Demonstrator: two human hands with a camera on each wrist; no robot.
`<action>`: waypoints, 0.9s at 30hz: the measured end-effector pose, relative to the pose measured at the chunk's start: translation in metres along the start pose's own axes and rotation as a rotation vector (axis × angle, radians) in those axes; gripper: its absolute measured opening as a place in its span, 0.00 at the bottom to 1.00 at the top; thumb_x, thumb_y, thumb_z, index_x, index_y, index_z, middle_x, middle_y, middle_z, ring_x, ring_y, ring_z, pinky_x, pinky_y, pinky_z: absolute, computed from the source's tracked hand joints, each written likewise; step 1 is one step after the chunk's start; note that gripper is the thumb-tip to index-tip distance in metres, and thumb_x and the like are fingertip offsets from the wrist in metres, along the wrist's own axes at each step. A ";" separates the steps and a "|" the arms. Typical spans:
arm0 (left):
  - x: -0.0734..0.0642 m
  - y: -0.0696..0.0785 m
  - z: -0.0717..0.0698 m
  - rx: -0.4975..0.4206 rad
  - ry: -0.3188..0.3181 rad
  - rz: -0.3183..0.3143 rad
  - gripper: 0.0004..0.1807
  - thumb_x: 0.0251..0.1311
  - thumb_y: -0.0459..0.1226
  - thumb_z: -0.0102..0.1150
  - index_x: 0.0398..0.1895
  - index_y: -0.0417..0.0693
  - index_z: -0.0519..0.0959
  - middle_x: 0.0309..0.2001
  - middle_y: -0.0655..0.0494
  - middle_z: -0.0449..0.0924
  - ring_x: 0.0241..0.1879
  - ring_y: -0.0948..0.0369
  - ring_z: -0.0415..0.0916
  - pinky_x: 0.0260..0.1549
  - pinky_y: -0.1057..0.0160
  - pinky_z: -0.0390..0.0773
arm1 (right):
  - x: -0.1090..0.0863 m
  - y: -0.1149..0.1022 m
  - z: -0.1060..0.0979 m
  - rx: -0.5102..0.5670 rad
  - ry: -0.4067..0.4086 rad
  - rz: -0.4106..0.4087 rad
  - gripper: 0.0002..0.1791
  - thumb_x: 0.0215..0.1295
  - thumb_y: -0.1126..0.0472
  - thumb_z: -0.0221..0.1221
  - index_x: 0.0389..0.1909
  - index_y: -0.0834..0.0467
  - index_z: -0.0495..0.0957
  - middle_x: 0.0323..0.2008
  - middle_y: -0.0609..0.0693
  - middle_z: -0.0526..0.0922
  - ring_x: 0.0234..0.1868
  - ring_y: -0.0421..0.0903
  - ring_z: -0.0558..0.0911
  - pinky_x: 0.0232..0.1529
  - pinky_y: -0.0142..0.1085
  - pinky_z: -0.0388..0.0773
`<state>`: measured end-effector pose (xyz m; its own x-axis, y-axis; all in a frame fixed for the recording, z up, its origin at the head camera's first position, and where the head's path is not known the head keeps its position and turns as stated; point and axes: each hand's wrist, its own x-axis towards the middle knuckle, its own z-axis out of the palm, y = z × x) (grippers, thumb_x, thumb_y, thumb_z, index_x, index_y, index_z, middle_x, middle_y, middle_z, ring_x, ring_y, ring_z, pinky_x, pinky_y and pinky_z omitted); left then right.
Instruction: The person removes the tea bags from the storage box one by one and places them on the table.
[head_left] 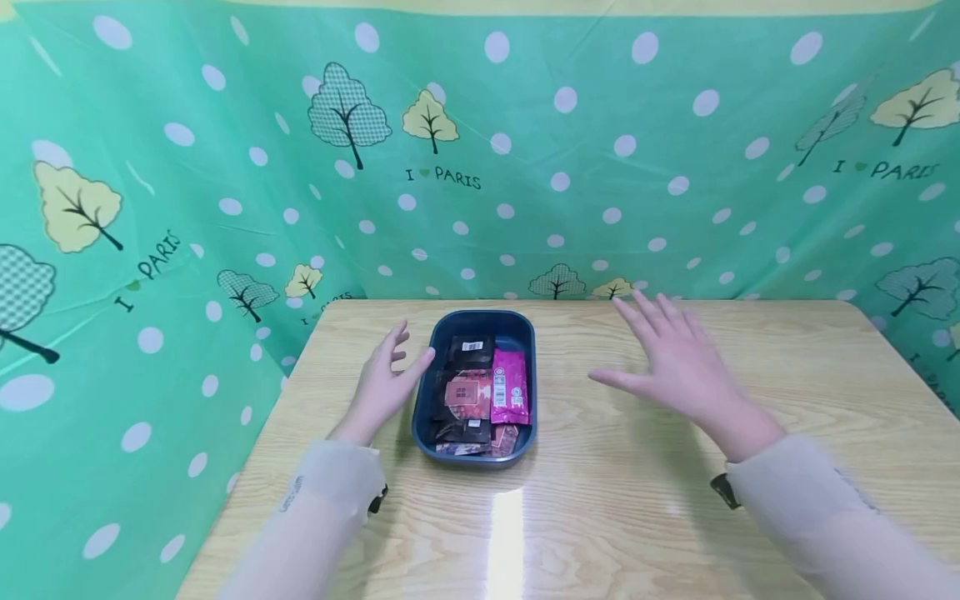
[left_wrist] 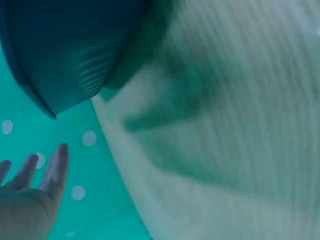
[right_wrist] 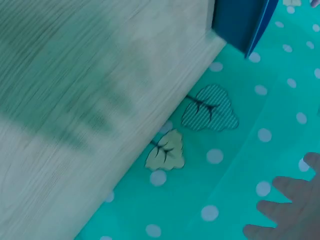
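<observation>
A dark blue rectangular bin (head_left: 474,460) stands on the table, filled with flat packets. Among them are a bright pink packet (head_left: 510,387), a red-and-black packet (head_left: 463,396) and a black packet with a barcode label (head_left: 470,353). My left hand (head_left: 381,385) hovers just left of the bin, fingers loosely bent and thumb towards its rim, holding nothing. Well to the right of the bin, my right hand (head_left: 675,358) is spread wide over the table, also holding nothing. In the left wrist view the bin's side wall (left_wrist: 75,50) shows beyond the hand (left_wrist: 30,200).
The light wood table (head_left: 600,517) has rounded far corners. A green polka-dot cloth (head_left: 562,167) printed with trees hangs behind it and along the left side. A bright light reflection lies on the table in front of the bin.
</observation>
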<state>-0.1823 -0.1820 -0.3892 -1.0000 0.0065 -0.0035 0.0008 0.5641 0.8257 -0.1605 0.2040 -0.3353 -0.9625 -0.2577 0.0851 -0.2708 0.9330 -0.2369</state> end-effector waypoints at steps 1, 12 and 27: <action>0.000 -0.002 0.001 -0.019 0.003 -0.012 0.45 0.65 0.59 0.56 0.79 0.56 0.50 0.75 0.46 0.59 0.69 0.43 0.63 0.63 0.43 0.69 | 0.002 -0.003 0.001 -0.004 -0.002 -0.013 0.61 0.53 0.18 0.50 0.80 0.46 0.40 0.80 0.58 0.41 0.78 0.67 0.41 0.73 0.65 0.38; -0.004 -0.025 0.019 -0.182 -0.005 -0.114 0.39 0.69 0.54 0.55 0.77 0.50 0.56 0.69 0.43 0.68 0.64 0.45 0.70 0.57 0.46 0.75 | 0.012 -0.037 0.019 -0.018 -0.029 -0.120 0.61 0.52 0.16 0.49 0.79 0.48 0.47 0.79 0.57 0.47 0.78 0.64 0.47 0.74 0.60 0.44; -0.007 -0.043 0.032 -0.387 -0.033 -0.184 0.33 0.72 0.52 0.51 0.75 0.50 0.61 0.68 0.41 0.69 0.62 0.49 0.72 0.52 0.64 0.74 | 0.025 -0.077 0.047 0.017 -0.096 -0.187 0.56 0.53 0.22 0.58 0.78 0.47 0.54 0.77 0.55 0.56 0.78 0.60 0.52 0.75 0.56 0.50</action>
<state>-0.1747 -0.1795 -0.4430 -0.9824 -0.0350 -0.1834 -0.1867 0.2070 0.9604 -0.1645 0.1138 -0.3607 -0.8926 -0.4495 0.0362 -0.4442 0.8626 -0.2422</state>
